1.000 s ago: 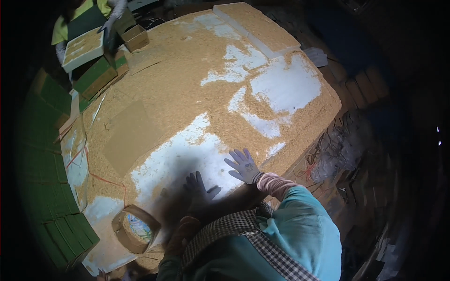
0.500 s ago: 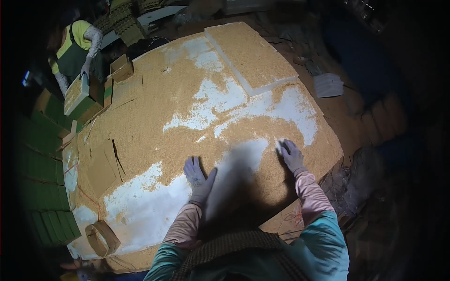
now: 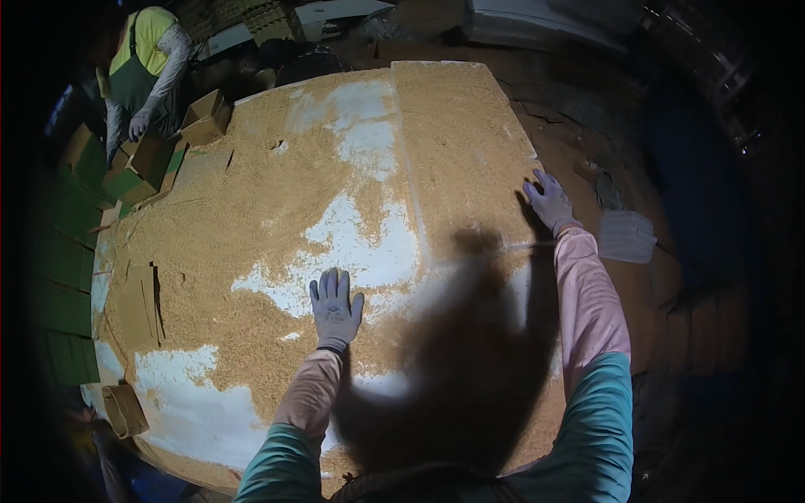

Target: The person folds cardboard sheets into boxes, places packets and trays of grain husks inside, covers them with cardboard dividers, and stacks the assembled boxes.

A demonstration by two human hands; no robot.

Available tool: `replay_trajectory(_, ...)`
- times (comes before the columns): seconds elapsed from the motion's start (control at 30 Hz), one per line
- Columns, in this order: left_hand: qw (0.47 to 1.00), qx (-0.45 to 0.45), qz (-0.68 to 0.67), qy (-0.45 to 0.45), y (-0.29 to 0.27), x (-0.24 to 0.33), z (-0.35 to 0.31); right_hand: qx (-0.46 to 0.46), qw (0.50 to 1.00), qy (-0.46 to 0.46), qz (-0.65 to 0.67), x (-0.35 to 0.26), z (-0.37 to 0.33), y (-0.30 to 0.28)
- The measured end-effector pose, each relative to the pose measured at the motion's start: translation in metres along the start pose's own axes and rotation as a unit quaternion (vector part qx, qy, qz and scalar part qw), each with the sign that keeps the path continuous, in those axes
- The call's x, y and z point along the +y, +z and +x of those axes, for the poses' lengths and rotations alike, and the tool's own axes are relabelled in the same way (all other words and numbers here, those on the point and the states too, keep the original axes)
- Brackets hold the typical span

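My left hand lies flat, fingers spread, holding nothing, on the grain mid-surface; my right hand, likewise flat, rests farther away at its right edge.

Sawdust: tan, loose, granular layer spread unevenly over most of the white table. Thick along the far and left edges, thin and patchy mid-table, with bare white showing at centre and the near left corner.
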State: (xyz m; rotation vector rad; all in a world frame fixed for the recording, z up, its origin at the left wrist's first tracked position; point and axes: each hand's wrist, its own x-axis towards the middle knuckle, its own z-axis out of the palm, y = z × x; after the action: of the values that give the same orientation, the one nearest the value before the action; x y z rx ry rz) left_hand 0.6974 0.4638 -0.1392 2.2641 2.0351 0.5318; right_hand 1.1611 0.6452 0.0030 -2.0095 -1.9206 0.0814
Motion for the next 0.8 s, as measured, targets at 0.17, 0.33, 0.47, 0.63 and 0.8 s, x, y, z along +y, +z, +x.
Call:
replay_trajectory(0.17,0.999,-0.038,-0.003,-0.022,-0.009,0.001,0.011,-0.027,0.995,-0.061,0.074,-0.033,0.164,0.072)
replay_trajectory(0.33,0.998,-0.057,-0.015,-0.025,-0.010,0.005,0.018,-0.095,0.990,-0.089,0.059,-0.079,0.272,0.126)
replay_trajectory(0.47,0.995,-0.080,-0.033,-0.041,-0.008,0.010,0.028,-0.070,0.995,-0.051,-0.058,-0.063,0.323,0.186)
replay_trajectory(0.63,0.990,-0.113,-0.029,-0.084,-0.012,-0.005,0.017,-0.098,0.983,-0.015,-0.154,-0.092,0.346,0.216)
replay_trajectory(0.8,0.993,-0.079,-0.077,-0.030,-0.002,-0.010,0.036,0.106,0.887,-0.337,-0.299,0.040,0.416,0.203)
